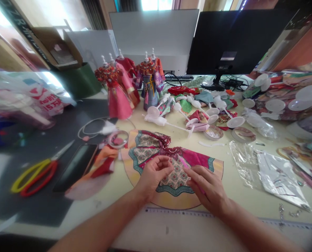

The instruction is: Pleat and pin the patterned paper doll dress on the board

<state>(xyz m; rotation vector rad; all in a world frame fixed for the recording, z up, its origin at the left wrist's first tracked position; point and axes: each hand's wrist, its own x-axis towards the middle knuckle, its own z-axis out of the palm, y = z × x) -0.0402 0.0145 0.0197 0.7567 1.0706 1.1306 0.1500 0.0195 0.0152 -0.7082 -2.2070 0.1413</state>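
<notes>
A small patterned skirt (177,172) in maroon, magenta and cream with a teal border lies spread on the table, over a wider peach-coloured layer (177,202). Above its middle, my left hand (157,175) has thumb and index finger pinched together; whatever they hold is too small to name. My right hand (208,187) is to the right, over the skirt, with its fingers closed round a slim pink tool (183,162). The tool's pink end points up and left, toward my left fingertips. Part of the skirt is hidden under both hands.
Scissors (40,171) and a phone (77,168) lie at left. Dressed doll stands (118,91) rise behind the skirt, before two monitors (156,38). White doll bodies (156,120), tape rolls (243,134) and clear bags (282,178) lie beyond and right. A ruler (182,212) runs along the front.
</notes>
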